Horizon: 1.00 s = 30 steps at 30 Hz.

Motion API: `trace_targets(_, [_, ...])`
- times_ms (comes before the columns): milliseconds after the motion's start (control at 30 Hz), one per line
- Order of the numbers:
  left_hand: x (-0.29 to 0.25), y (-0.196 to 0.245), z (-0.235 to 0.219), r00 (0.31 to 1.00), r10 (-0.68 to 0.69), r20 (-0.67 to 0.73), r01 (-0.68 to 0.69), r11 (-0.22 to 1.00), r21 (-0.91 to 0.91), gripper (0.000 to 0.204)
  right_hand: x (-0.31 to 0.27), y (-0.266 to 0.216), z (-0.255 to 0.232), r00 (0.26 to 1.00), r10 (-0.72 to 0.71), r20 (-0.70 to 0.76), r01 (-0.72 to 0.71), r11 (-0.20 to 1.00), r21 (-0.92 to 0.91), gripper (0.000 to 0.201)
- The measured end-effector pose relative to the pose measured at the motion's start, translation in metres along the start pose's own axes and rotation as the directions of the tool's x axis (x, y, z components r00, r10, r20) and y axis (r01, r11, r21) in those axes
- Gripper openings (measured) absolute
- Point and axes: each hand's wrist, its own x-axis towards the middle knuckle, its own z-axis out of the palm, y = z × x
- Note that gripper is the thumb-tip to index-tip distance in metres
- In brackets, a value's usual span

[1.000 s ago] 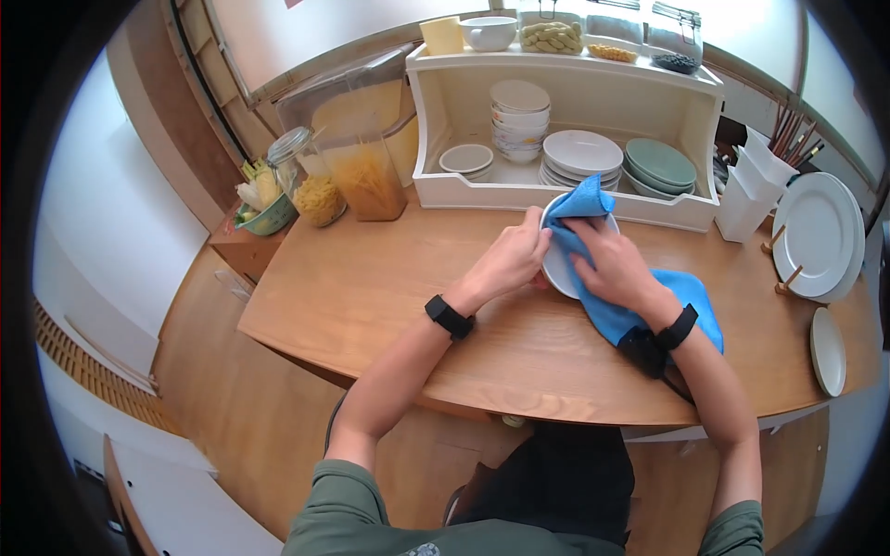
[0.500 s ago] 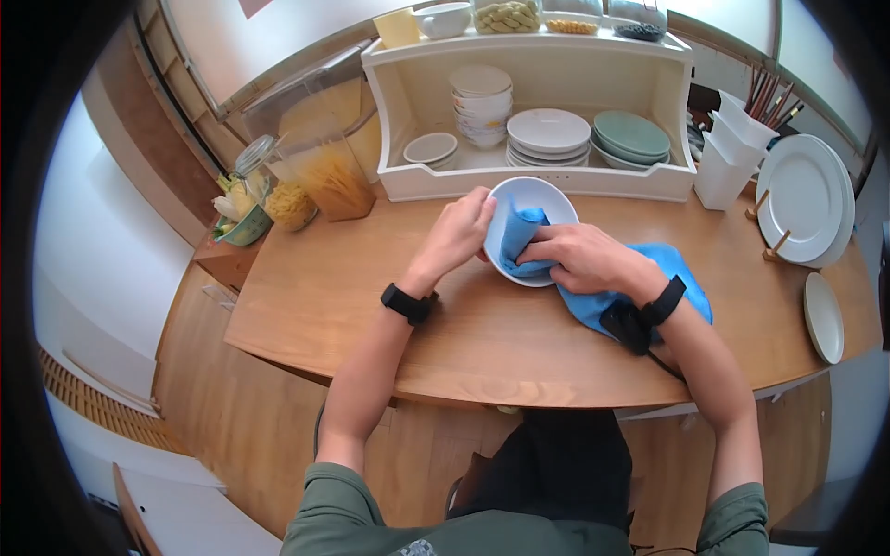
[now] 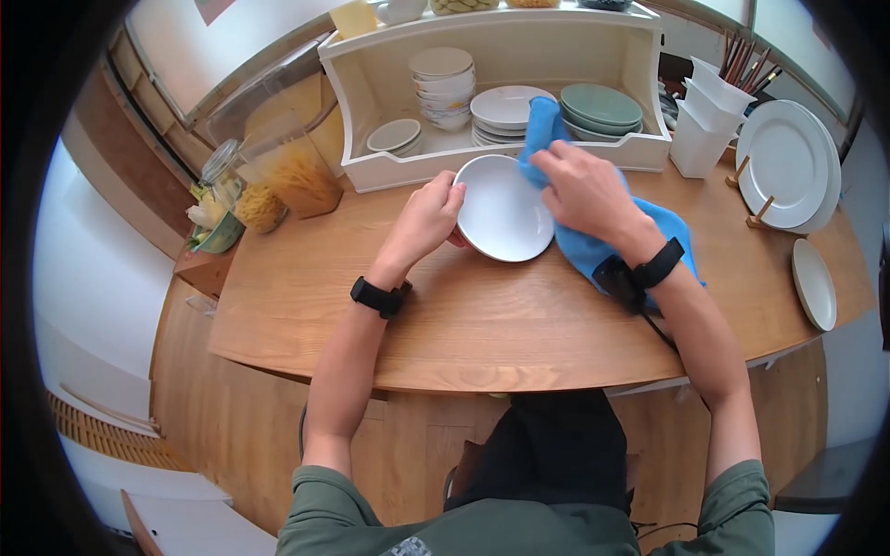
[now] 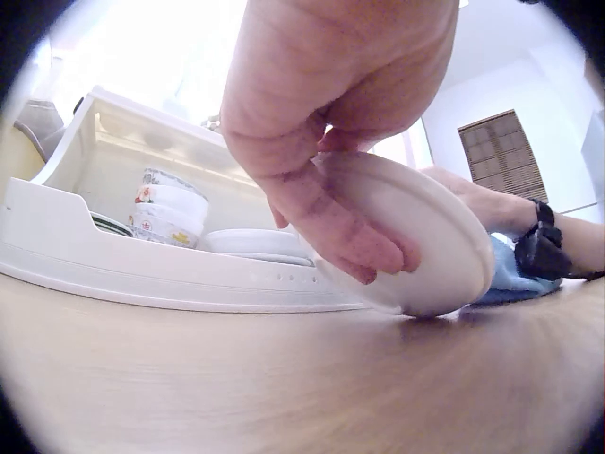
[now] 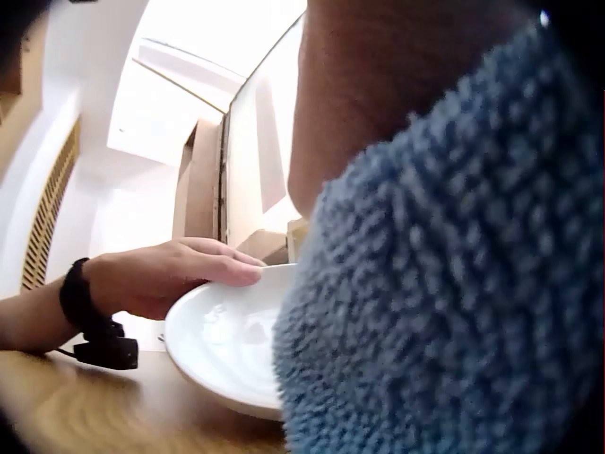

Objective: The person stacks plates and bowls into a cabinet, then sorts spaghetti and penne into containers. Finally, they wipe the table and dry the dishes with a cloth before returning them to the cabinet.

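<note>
My left hand [image 3: 428,218] grips a deep white plate [image 3: 505,211] by its left rim, thumb at the edge and fingers underneath. In the left wrist view the plate's underside [image 4: 440,241] shows tilted, its lower edge close over the table, with fingertips spread against it. At the plate's right rim, my right hand [image 3: 589,190] holds a bunched blue cloth [image 3: 542,130]. One end of the cloth sticks up past the fingers; the rest drapes under the wrist onto the table. Terry cloth [image 5: 444,293] fills much of the right wrist view and covers part of the plate.
Behind the hands a white shelf [image 3: 417,171] holds stacked bowls [image 3: 443,88], white plates [image 3: 510,107] and green plates [image 3: 603,104]. Pasta containers [image 3: 297,176] stand left. On the right are a white utensil holder [image 3: 700,134], upright plates [image 3: 786,162] and an oval dish [image 3: 814,285].
The cloth and right hand have gone from inside the plate to its right rim, uncovering the plate's inner surface. The left hand keeps its grip. The head view has shifted.
</note>
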Motion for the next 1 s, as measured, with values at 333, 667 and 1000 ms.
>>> trace_targets(333, [-0.011, 0.020, 0.004, 0.990, 0.018, 0.137, -0.029, 0.996, 0.085, 0.030, -0.007, -0.023, 0.020, 0.912, -0.348, -0.218, 0.383, 0.913, 0.144, 0.023])
trace_targets(667, [-0.005, 0.006, 0.005, 0.996, -0.072, 0.042, 0.077, 0.989, -0.124, 0.032, -0.008, -0.013, 0.007, 0.958, -0.142, 0.248, 0.099, 0.979, 0.178, 0.018])
trace_targets(1000, [-0.009, 0.014, 0.012, 0.995, -0.029, 0.096, 0.039, 0.993, -0.110, 0.032, -0.011, -0.034, 0.012, 0.915, -0.338, 0.221, 0.162, 0.808, 0.566, 0.022])
